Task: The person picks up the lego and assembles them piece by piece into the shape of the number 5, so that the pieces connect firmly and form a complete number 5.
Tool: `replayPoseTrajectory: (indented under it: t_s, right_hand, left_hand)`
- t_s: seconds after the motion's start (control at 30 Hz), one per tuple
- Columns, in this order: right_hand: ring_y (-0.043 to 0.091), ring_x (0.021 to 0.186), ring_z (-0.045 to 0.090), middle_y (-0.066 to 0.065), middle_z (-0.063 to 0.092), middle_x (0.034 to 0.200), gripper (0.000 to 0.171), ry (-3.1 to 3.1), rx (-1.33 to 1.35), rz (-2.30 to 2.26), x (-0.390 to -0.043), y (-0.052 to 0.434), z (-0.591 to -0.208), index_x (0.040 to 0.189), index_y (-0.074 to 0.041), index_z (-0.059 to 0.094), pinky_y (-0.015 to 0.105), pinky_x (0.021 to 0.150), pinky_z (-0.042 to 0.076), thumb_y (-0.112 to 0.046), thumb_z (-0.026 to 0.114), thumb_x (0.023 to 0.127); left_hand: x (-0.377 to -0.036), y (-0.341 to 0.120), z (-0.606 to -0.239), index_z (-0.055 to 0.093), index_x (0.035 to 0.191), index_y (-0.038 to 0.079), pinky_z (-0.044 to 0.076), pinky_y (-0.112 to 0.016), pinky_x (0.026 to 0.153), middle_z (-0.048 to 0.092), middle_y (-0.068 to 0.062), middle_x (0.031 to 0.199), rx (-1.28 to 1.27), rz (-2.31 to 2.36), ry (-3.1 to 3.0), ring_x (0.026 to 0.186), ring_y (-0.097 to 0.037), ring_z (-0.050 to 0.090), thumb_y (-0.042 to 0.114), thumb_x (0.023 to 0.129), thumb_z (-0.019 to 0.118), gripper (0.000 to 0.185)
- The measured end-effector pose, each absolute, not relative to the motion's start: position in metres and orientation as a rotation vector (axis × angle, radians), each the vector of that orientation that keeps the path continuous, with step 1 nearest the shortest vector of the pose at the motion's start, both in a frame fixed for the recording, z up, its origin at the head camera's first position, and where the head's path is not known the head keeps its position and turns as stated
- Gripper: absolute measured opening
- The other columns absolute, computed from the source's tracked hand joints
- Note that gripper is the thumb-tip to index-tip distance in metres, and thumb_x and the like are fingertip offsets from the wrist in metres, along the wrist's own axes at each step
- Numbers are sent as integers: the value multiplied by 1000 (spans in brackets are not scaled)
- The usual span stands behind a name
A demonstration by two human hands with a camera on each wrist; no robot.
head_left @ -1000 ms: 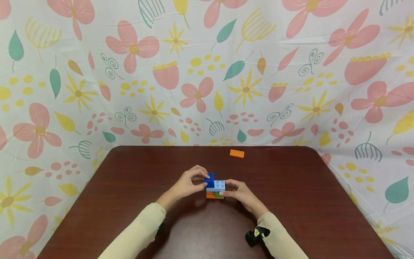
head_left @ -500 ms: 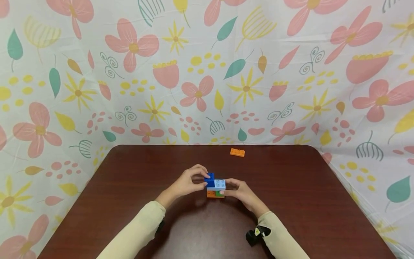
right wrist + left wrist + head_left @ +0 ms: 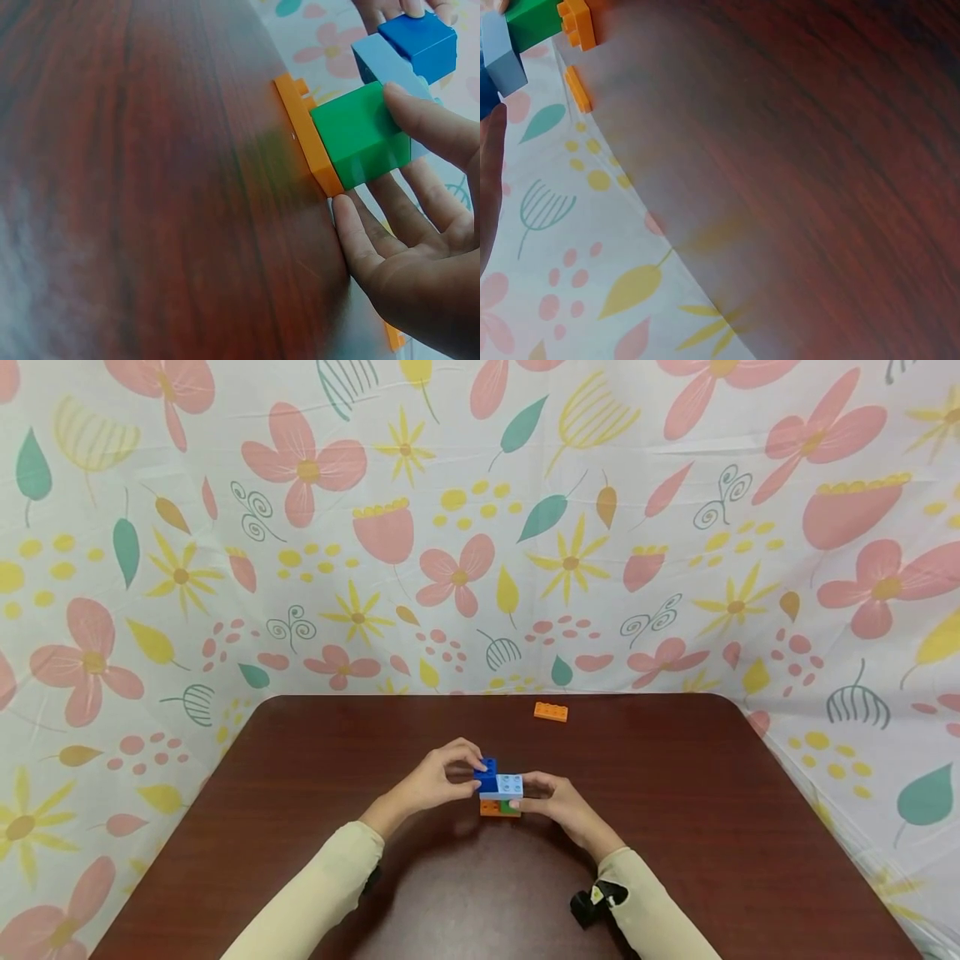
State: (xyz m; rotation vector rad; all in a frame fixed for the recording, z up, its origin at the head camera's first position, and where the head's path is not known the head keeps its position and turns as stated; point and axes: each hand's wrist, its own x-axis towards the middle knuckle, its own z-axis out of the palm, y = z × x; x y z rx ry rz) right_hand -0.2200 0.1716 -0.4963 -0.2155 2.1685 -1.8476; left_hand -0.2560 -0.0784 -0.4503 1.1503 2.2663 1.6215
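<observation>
Steadying the brick stack [image 3: 500, 790] mid-table, right hand [image 3: 558, 810] pinches its green brick [image 3: 360, 133] between thumb and fingers to brace it while left hand [image 3: 435, 781] pinches the dark blue brick [image 3: 486, 774] on top; spare orange brick [image 3: 551, 712] lies well behind the stack.

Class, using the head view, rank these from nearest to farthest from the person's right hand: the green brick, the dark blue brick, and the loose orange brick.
1. Green brick: low in the stack, touched by the right hand.
2. Dark blue brick: top of the stack, on its left side, by the left hand.
3. Loose orange brick: alone near the table's far edge.
</observation>
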Motion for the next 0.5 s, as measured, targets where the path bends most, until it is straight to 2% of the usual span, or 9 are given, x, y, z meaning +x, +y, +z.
replayPoseTrajectory:
  t_s: [0.27,0.5]
  right_hand:
    - [21,99,59,11,65,115,48,2175,-214,-1855,-221,171,-496,125,-2,60,41,86,50,-21,76,84]
    - [21,98,60,9,66,114,47,2191,-209,-1845,-221,171,-497,124,-3,61,41,86,51,-21,76,83]
  left_hand:
    - [-257,-78,-446,66,98,7,52,-33,88,52,-8,111,1163,1559,2296,104,-23,59,-5,83,70,20]
    - [-256,-75,-442,62,98,-4,51,-42,90,50,-19,114,1183,1514,2284,104,-32,57,-11,83,67,17]
